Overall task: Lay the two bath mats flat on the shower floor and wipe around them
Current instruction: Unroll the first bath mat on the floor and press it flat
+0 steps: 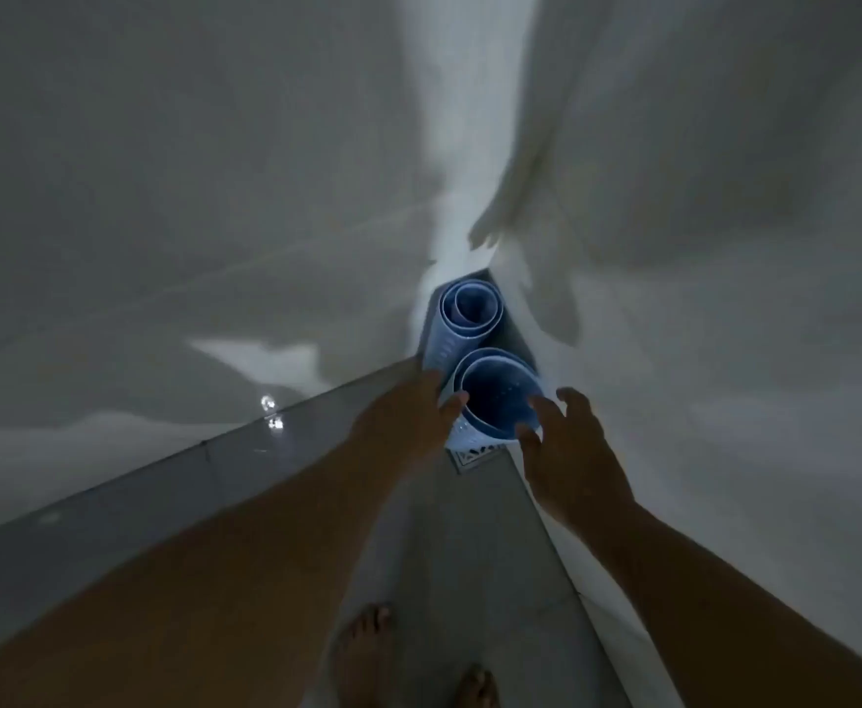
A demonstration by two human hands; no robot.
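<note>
Two blue bath mats stand rolled up on end in the far corner of the shower. The far roll [471,311] leans into the corner. The near roll [500,396] stands just in front of it. My left hand [408,416] touches the near roll's left side, fingertips at its rim. My right hand [569,452] hovers at its right side with fingers spread, not clearly gripping. The grey shower floor [449,544] runs from my feet to the rolls.
A square floor drain [474,458] lies just in front of the near roll. White walls close in on the left [163,247] and right [725,298]. A grey skirting strip [163,482] runs along the left wall. My bare feet [367,651] stand on the floor below.
</note>
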